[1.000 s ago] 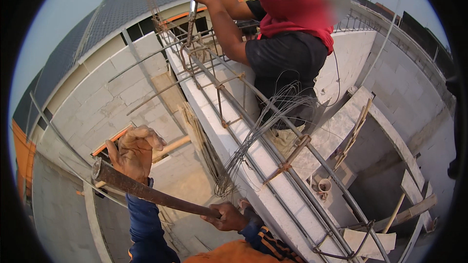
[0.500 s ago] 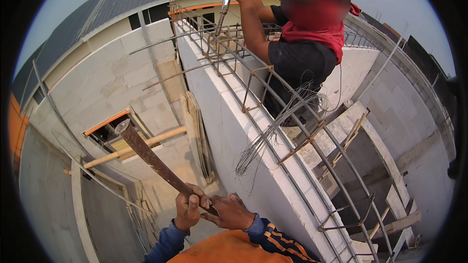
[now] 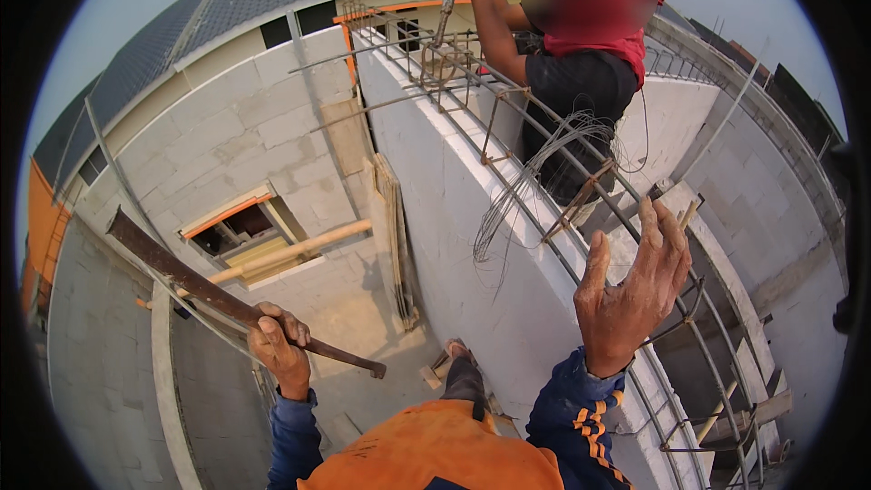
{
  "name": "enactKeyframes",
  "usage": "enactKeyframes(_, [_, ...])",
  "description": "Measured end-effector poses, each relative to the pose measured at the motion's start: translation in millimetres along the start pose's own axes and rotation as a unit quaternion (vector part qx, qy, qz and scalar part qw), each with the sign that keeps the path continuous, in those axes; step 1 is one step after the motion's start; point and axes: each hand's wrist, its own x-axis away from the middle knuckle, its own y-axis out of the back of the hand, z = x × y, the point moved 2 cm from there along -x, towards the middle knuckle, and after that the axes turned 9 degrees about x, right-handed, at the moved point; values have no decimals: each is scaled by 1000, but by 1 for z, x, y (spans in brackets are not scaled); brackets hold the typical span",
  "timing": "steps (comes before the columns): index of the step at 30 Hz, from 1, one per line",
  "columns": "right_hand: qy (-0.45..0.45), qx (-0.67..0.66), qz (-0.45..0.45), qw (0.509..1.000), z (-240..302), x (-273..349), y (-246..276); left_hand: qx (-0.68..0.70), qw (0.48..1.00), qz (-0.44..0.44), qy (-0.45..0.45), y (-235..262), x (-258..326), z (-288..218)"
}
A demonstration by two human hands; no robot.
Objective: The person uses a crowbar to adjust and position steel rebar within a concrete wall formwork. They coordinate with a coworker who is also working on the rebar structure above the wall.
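My left hand [image 3: 283,345] is wrapped around a long, rusty rebar bending bar [image 3: 195,286], thick at its upper left end and with a small hooked head at its lower right end. Fingers spread and holding nothing, my right hand [image 3: 631,295] is raised at the rebar cage [image 3: 603,192]; whether it touches a bar, I cannot tell. The cage lies along the top of a white block wall [image 3: 445,209]. A bundle of thin tie wire [image 3: 544,163] hangs over the cage and the wall's near side.
Beyond the wall a co-worker [image 3: 581,82] in dark clothes grips a shiny metal bar [image 3: 449,0] set at the cage. Loose rebar ends stick out left. Below me are a bamboo pole [image 3: 308,247], leaning boards [image 3: 392,236] and a window opening [image 3: 240,227].
My right hand has let go of the bending bar and risen rightward to the cage. The left hand has carried the bar left and down, bringing its hooked end into sight.
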Motion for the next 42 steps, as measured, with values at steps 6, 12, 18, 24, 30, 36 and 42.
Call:
enactKeyframes(6, [-54, 219, 97, 969, 19, -10, -22, -5, 998, -58, -11, 38, 30, -35])
enactKeyframes(12, [-36, 215, 113, 969, 8, -14, -24, -33, 996, -84, -19, 53, 26, -52])
enactKeyframes(18, [-28, 183, 106, 977, 4, -13, -23, -3, 996, -52, -77, 45, -3, -45])
enactKeyframes(24, [-8, 172, 100, 980, 2, -10, -23, 23, 997, -42, -65, 31, -21, -33])
enactKeyframes(30, [-13, 161, 109, 981, -3, -10, -21, 28, 999, -28, -16, 16, -19, -13])
enactKeyframes(36, [-26, 148, 114, 982, -2, -12, -23, 25, 999, -37, 3, 16, -15, -7])
enactKeyframes(42, [-4, 134, 85, 987, -5, -10, -22, 19, 999, -47, 2, 19, -10, -13])
